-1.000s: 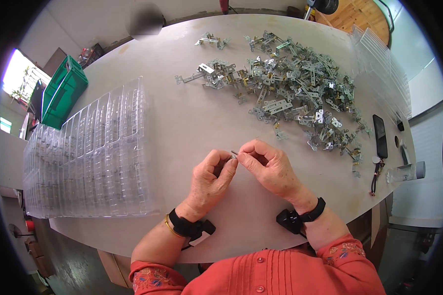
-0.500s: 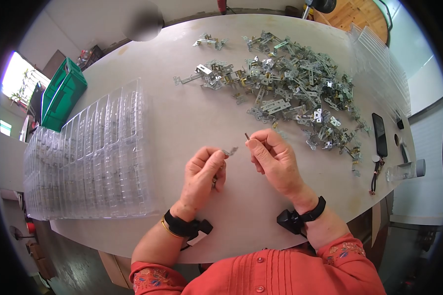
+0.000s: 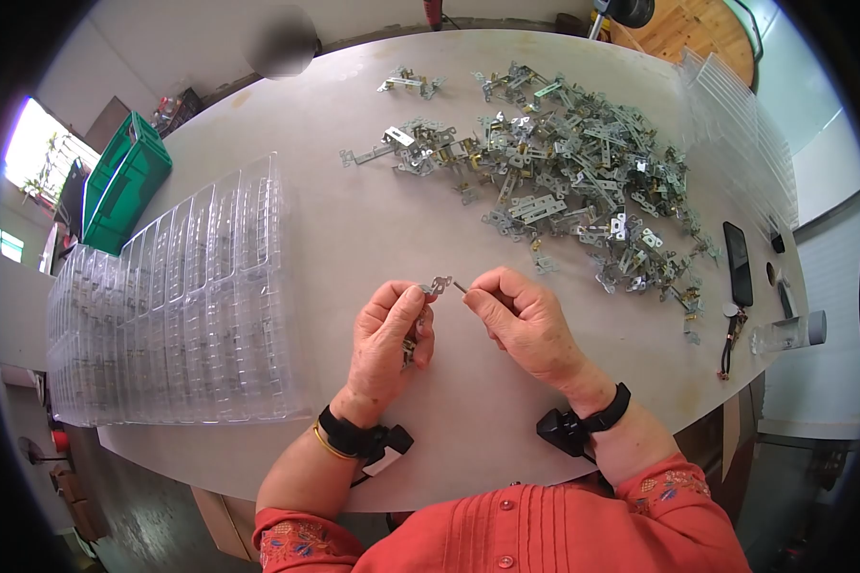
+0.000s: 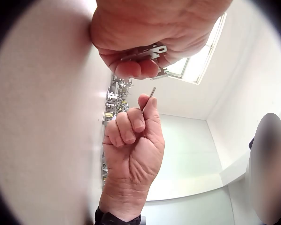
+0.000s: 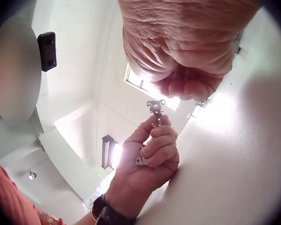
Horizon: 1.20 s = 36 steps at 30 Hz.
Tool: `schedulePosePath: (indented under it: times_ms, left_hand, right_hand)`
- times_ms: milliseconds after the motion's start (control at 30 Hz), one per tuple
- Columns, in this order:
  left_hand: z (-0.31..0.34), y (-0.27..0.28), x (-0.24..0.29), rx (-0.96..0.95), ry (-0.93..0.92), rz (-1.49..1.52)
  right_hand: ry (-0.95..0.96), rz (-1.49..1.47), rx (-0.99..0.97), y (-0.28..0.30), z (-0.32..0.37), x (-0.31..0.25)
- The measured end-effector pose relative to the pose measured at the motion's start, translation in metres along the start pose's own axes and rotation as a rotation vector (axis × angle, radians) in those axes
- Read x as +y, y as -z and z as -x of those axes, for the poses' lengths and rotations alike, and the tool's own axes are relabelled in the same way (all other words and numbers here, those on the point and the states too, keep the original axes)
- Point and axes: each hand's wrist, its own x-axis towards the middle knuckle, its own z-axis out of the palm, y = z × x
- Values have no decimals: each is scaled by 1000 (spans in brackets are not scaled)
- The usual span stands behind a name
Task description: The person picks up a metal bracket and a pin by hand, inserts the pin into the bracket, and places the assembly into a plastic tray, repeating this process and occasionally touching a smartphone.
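Note:
The left hand (image 3: 382,349) grips a metal bracket (image 3: 438,286), its holed end sticking up past thumb and forefinger. In the right wrist view another small metal end (image 5: 141,161) shows at the left palm under curled fingers. The right hand (image 3: 535,329) pinches a thin metal pin (image 3: 460,286) between thumb and forefinger, its tip pointing at the bracket with a small gap. In the left wrist view the pin (image 4: 152,92) stands up from the right fingertips. Beyond both hands lies a heap of metal brackets (image 3: 583,162).
Clear plastic trays (image 3: 201,286) are stacked at the left, with a green crate (image 3: 126,181) behind. More clear trays (image 3: 741,134) stand at the back right. A phone (image 3: 737,265), a corded item and a bottle (image 3: 784,335) lie along the right edge.
The hands were together, then parted, and the right hand has come back down and left, its pin near the bracket. The left hand has shifted slightly left since half a second ago.

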Motion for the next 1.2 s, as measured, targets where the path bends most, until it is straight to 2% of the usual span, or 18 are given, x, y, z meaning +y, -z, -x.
schedulePosePath:
  times_ms: [667,733,800,933,1200]
  left_hand:
    - [0,3,-4,-16,-84,-154]
    - [1,2,-4,-17,-94,-169]
    - [4,-1,-1,-50,-94,-330]
    - [4,-2,-1,-62,-77,-300]
    - [5,-3,0,-120,-47,-376]
  right_hand:
    - [33,139,28,3,-2,1]
    - [-23,37,11,3,-2,-3]
    - [-68,-25,-26,5,-2,-4]
    - [-171,-190,-156,12,-6,1]
    - [-285,-467,-200,13,-8,8]
